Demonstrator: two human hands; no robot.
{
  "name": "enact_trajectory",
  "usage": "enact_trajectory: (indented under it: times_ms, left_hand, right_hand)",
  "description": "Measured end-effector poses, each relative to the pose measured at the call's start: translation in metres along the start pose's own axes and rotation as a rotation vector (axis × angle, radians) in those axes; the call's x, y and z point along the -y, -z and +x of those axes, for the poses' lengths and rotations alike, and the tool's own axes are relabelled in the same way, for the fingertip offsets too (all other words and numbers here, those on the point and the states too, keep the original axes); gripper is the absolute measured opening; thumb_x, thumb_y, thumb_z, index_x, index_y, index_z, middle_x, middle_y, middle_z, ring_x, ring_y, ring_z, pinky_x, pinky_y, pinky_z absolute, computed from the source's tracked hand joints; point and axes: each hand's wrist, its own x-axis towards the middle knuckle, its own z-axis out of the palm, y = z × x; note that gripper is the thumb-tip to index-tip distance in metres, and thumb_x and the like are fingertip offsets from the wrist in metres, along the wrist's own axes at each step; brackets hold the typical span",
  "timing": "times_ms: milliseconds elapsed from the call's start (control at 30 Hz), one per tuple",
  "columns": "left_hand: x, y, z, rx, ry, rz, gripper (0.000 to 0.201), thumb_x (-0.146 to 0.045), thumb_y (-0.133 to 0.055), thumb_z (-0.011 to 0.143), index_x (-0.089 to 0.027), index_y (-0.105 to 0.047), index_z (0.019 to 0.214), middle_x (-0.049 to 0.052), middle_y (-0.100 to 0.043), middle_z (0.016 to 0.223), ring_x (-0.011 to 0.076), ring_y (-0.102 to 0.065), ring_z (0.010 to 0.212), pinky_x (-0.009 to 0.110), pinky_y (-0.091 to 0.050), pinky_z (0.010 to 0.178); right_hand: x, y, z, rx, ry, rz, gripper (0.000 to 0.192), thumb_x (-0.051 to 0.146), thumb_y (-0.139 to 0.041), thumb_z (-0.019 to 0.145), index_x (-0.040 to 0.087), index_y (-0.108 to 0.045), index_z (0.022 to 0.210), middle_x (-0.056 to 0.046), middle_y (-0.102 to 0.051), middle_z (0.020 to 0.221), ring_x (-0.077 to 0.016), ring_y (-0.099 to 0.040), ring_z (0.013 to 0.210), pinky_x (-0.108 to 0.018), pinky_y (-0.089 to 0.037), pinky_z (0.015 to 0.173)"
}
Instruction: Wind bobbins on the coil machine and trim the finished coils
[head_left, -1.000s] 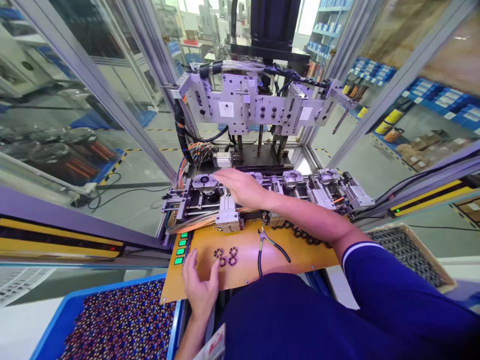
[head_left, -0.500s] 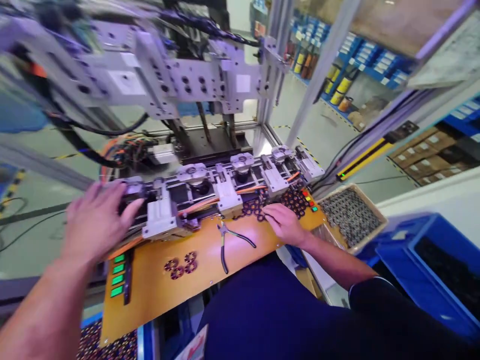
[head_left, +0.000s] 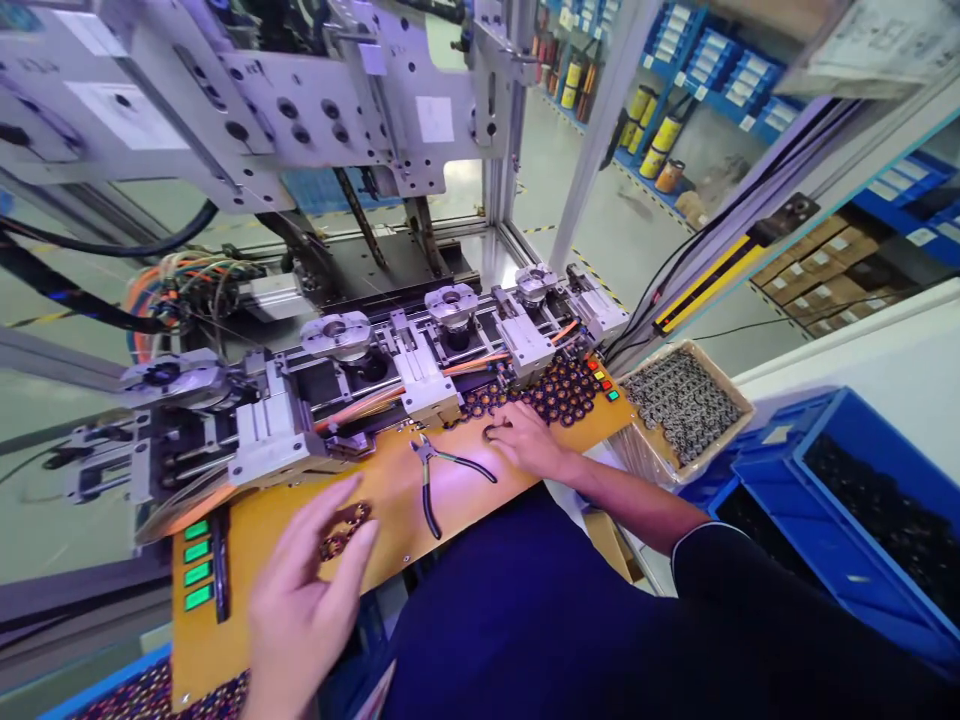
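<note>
My left hand [head_left: 311,590] is over the left part of the orange-brown work plate [head_left: 397,470], thumb and fingers apart. Between them lies a small group of dark ring-shaped parts with copper-coloured windings [head_left: 346,530], partly hidden by the fingers. Farther right, my right hand [head_left: 531,442] has its fingertips closed on one dark ring part [head_left: 495,432], low against the plate. Just beyond it lies a cluster of similar ring parts [head_left: 566,392]. Side cutters [head_left: 433,462] with dark handles rest on the plate between my hands, jaws pointing away and handles spread.
Behind the plate runs a machine row with round metal fixtures [head_left: 451,302] and clamp blocks [head_left: 420,372]. Green buttons [head_left: 198,573] sit at the left, coloured buttons [head_left: 602,380] at the right. A box of grey parts [head_left: 739,395] and a blue bin [head_left: 832,480] stand to the right.
My left hand has come off the leftmost machine fixture and down to the ring parts on the plate. My right hand has drawn a ring part nearer, away from the cluster. The view has shifted.
</note>
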Motion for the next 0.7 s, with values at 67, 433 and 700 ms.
enact_trajectory:
  times_ms: [67, 433, 700]
  left_hand:
    - [-0.006, -0.010, -0.009, 0.134, 0.051, -0.137, 0.038, -0.042, -0.065, 0.086, -0.022, -0.070, 0.118, 0.009, -0.078, 0.100, 0.0215, -0.075, 0.083, 0.034, -0.064, 0.076]
    - [-0.018, 0.000, -0.023, -0.087, -0.082, -0.203, 0.029, -0.018, -0.073, 0.081, -0.024, -0.072, 0.110, 0.007, -0.074, 0.103, 0.0209, -0.072, 0.091, 0.035, -0.062, 0.080]
    - [-0.009, 0.004, -0.022, -0.178, -0.148, -0.181, 0.046, -0.010, -0.076, 0.077, -0.027, -0.068, 0.119, 0.006, -0.071, 0.109, 0.0221, -0.070, 0.098, 0.040, -0.061, 0.087]
  right_hand:
    - [0.030, 0.005, 0.000, 0.010, 0.082, 0.095, 0.010, 0.023, -0.067, 0.090, 0.018, -0.075, 0.094, -0.009, -0.062, 0.103, -0.0180, -0.058, 0.099, -0.034, -0.053, 0.087]
    - [0.120, 0.012, 0.023, 0.114, 0.161, 0.969, 0.005, 0.023, -0.069, 0.088, 0.020, -0.070, 0.092, -0.011, -0.066, 0.115, -0.0182, -0.064, 0.111, -0.039, -0.052, 0.102]
    - [0.124, 0.007, 0.040, 0.207, 0.137, 1.037, 0.005, 0.021, -0.068, 0.087, 0.021, -0.073, 0.089, -0.010, -0.066, 0.114, -0.0177, -0.064, 0.110, -0.038, -0.052, 0.102]
